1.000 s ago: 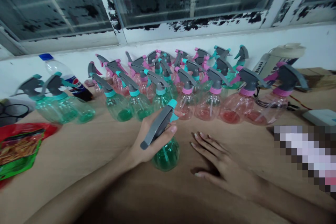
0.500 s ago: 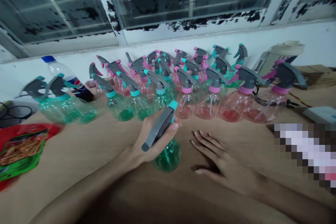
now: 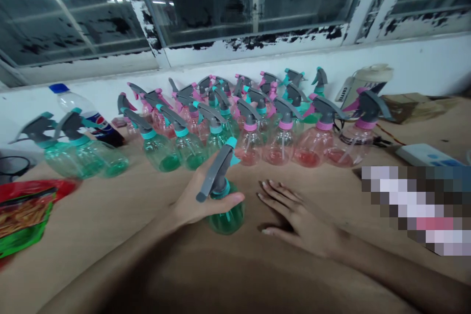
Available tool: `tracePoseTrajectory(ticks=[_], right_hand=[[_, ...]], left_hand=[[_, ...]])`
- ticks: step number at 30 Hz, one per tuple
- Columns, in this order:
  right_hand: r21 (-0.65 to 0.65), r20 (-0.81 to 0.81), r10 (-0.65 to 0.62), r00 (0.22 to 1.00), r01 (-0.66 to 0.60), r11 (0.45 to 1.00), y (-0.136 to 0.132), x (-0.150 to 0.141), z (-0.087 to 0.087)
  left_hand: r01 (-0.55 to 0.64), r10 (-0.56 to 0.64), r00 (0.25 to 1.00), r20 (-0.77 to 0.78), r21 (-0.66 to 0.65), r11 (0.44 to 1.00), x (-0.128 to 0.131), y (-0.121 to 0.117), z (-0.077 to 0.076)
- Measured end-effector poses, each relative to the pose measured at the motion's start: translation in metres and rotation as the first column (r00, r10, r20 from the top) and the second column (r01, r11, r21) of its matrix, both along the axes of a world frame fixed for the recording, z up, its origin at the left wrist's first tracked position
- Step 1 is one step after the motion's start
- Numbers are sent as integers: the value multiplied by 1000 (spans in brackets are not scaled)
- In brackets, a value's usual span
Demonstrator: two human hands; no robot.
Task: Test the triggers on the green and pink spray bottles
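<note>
My left hand point(image 3: 196, 201) is wrapped round a green spray bottle point(image 3: 227, 220) just below its neck, thumb across the front. This bottle stands upright on the table, with a grey trigger head, teal nozzle and green liquid inside. My right hand point(image 3: 300, 218) lies palm down on the tabletop to the right, fingers spread and holding nothing. Behind the hands runs a front row of spray bottles: green ones such as this teal-collared bottle point(image 3: 162, 154) on the left, pink ones such as this pink-collared bottle point(image 3: 279, 149) on the right.
More spray bottles crowd behind, near the wall. At left are a cola bottle point(image 3: 101, 125) with a blue cap, two green spray bottles point(image 3: 83, 159) and a red-green snack packet point(image 3: 27, 213). A coffee container point(image 3: 368, 83), a white box point(image 3: 423, 154) and a blurred-out patch are at right.
My left hand has slid down from the trigger head to the bottle's upper body. The view has shifted slightly, and my right hand stays flat on the table.
</note>
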State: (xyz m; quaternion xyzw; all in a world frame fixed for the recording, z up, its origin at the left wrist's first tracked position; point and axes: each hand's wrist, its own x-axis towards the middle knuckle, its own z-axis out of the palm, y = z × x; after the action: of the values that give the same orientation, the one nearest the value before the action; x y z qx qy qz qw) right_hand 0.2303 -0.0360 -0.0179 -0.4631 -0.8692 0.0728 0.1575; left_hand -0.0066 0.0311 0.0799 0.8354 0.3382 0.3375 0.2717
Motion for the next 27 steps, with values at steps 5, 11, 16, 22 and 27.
tracePoseTrajectory(ticks=[5, 11, 16, 22, 27], right_hand=[[-26, -35, -7, 999, 6, 1000, 0, -1, 4], [-40, -49, -15, 999, 13, 999, 0, 0, 2], [-25, -58, -36, 998, 34, 999, -1, 3, -10], [-11, -73, -61, 995, 60, 998, -1, 5, -24], [-4, -67, -56, 996, 56, 998, -2, 2, -24]], left_hand=[[1, 2, 998, -62, 44, 999, -5, -8, 1], [-222, 222, 975, -8, 4, 975, -14, -27, -9], [-268, 272, 962, -33, 99, 958, -37, -45, -11], [-464, 478, 877, -51, 170, 870, -96, -68, -3], [-715, 721, 692, 38, 175, 677, -163, -56, 11]])
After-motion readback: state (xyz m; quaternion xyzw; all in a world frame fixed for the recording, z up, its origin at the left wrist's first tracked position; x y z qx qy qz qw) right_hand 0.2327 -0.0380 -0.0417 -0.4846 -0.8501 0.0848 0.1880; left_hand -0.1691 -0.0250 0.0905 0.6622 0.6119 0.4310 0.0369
